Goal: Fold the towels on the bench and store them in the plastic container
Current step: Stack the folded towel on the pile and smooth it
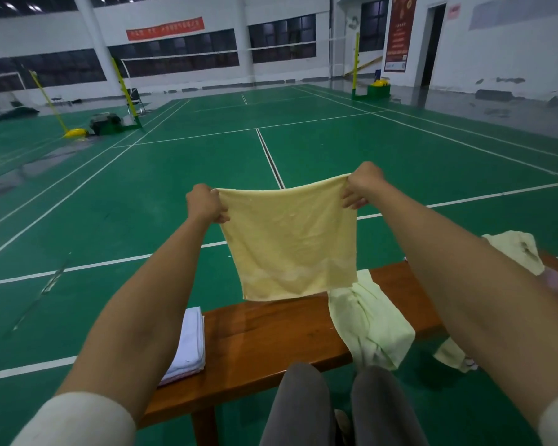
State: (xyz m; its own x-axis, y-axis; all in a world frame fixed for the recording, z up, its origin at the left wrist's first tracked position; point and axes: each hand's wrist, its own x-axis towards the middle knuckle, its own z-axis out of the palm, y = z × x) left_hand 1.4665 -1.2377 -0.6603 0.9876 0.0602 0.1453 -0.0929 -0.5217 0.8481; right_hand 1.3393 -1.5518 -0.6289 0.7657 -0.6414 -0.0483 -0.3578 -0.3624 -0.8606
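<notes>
A yellow towel [287, 243] hangs spread out in the air above the wooden bench [264, 336]. My left hand [205, 204] pinches its top left corner and my right hand [363, 186] pinches its top right corner. Its lower edge hangs just over the bench top. A folded white towel [187, 346] lies on the bench's left end. A crumpled pale green towel [368, 323] drapes over the bench's front edge at the right. Another pale towel [519, 252] lies further right on the bench, partly behind my right forearm. No plastic container is in view.
My knees in grey trousers [335, 407] are close to the bench's near side. A scrap of pale cloth [453, 355] lies on the green court floor [142, 220] under the bench. Badminton net posts [123, 88] stand far back.
</notes>
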